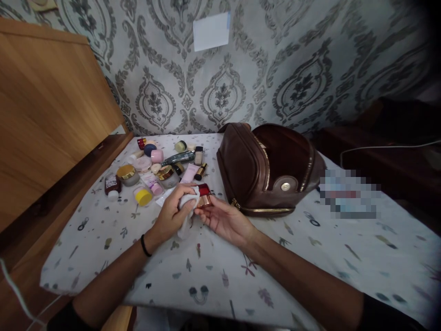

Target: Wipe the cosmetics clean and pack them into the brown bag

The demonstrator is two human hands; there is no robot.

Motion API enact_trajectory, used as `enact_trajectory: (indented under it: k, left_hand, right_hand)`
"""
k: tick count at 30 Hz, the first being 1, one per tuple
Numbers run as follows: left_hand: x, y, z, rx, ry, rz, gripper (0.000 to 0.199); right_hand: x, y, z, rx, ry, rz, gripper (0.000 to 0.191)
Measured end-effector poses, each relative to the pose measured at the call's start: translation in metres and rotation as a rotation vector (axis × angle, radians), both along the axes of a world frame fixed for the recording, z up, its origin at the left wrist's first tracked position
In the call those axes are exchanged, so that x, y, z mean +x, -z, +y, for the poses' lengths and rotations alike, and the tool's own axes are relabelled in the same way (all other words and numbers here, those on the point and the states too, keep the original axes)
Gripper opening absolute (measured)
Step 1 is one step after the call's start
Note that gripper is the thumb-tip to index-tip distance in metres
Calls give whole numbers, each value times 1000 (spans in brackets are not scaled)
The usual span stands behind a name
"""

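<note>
Between my two hands is a small red jar [204,189] with a shiny copper-coloured lid [204,201]. A white cloth [186,221] is bunched in my left hand [175,207], its fingers closed round it and pressing it against the jar's left side. My right hand [225,220] pinches the jar's right end with thumb and fingers. Just beyond my hands lie a pink tube [189,173], a black-and-gold bottle [200,172] and a gold-lidded jar [167,177]. An open brown leather bag [253,168] stands to the right of my hands.
Several cosmetics crowd the back left, including a yellow-lidded jar [142,196], a dark red bottle [112,186] and a pink jar [157,156]. A wooden cabinet [51,110] borders the left side. The patterned tablecloth [165,280] covers the table. A blurred patch lies right of the bag.
</note>
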State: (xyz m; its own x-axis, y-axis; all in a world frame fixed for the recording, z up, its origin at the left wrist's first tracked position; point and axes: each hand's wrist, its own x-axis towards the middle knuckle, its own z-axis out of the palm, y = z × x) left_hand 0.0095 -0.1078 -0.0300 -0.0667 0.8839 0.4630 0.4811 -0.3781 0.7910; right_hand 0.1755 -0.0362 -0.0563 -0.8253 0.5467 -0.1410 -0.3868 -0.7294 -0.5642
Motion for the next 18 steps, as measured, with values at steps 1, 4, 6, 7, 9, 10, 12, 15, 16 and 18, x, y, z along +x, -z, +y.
enact_trajectory:
  k: [1,4,6,7,9,10,12,15,16,18]
  left_hand:
    - [0,0,0,-1,2,5,10]
    - [0,-1,0,-26,-39,-7,9]
    - [-1,-1,0,-48,-87,-21,9]
    - [-1,-1,0,-53,-108,-26,9]
    - [-1,-1,0,-49,-130,-32,9]
    - [-1,-1,0,-46,-133,-33,9]
    - [0,-1,0,-42,-132,-34,9]
    - [1,-2,-1,-57,-119,-48,11]
    - [1,-2,-1,-63,-109,-52,12]
    - [1,-2,-2,-67,-84,-53,13]
  right_hand:
    - [0,0,1,-13,-11,3,25]
    - [0,0,0,1,-40,-11,32]
    - [-1,0,-3,45,-40,-31,36]
    - [-2,0,-4,69,-36,-42,38]
    - [-3,0,-6,113,-24,-63,41]
    - [-3,0,-7,132,-21,-73,43]
    - [-4,1,-7,162,-20,-87,46]
    - [-4,2,-7,173,-21,-90,45]
    - [-3,2,-7,164,-15,-85,43]
    - [-3,3,-6,129,11,-71,39]
